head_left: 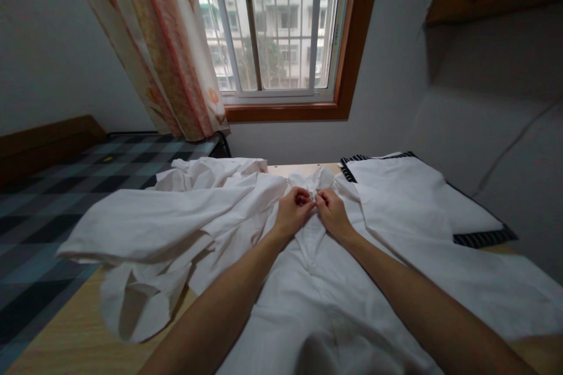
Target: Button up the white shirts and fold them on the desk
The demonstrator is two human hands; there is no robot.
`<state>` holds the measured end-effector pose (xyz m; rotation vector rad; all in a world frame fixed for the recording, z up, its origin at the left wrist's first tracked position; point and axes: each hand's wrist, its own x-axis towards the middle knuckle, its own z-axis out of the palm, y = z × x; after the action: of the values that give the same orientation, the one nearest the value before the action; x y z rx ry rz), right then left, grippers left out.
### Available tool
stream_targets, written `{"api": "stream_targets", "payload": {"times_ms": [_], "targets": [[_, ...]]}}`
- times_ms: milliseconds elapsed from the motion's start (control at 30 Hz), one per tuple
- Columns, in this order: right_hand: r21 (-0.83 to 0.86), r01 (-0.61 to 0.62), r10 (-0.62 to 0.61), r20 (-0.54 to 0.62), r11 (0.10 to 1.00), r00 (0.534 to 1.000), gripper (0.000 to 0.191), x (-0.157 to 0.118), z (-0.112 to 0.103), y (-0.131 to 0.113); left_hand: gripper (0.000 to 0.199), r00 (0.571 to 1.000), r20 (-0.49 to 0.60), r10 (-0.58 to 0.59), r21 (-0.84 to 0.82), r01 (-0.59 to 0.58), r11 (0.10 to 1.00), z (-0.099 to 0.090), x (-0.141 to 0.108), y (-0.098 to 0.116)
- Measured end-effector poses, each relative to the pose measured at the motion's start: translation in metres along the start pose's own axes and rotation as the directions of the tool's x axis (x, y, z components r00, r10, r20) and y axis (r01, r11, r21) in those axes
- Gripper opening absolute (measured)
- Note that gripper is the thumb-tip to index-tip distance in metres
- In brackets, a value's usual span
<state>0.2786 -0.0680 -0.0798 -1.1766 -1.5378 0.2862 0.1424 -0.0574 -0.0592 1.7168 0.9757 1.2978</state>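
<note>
White long-sleeved garment lies spread on the wooden tabletop, right in front of the wearer, neck end far, body running back toward the camera. Its long axis is roughly straight away from the viewer, in line with the front seam down the middle.

Key relation: both hands meet on that seam, close to the gathered collar area. Left hand comes in from the left, right hand from the right, fingertips almost meeting over the centre line. Neither hand is clearly nearer; cloth sits right at the fingertips of both, with most of the garment on the camera side of them.

Fingers: thumb and fingertips together on each hand, pinching fabric at the seam. Any button between them is too small to tell. Left hand's other fingers curl in; right hand's are bunched.

Loose white fabric, probably a sleeve, goes off left; more fans out right. White cloth with black striped edging lies far right, partly overlapped. Checked bedding is left of the tabletop.
</note>
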Motion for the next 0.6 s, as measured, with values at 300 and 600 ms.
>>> {"api": "stream_targets", "payload": {"times_ms": [300,600], "targets": [[0.101,-0.117,0.135,-0.185,0.988,0.973,0.022,0.005,-0.004,0.007,0.018,0.986,-0.167,0.022,0.11,-0.003,0.994,-0.008,0.009,-0.007],[0.382,-0.297,0.415,-0.278,0.875,0.866,0.033,0.017,-0.012,0.018,0.008,0.941,0.338,0.005,0.456,-0.168,0.874,-0.021,0.006,0.02]]}}
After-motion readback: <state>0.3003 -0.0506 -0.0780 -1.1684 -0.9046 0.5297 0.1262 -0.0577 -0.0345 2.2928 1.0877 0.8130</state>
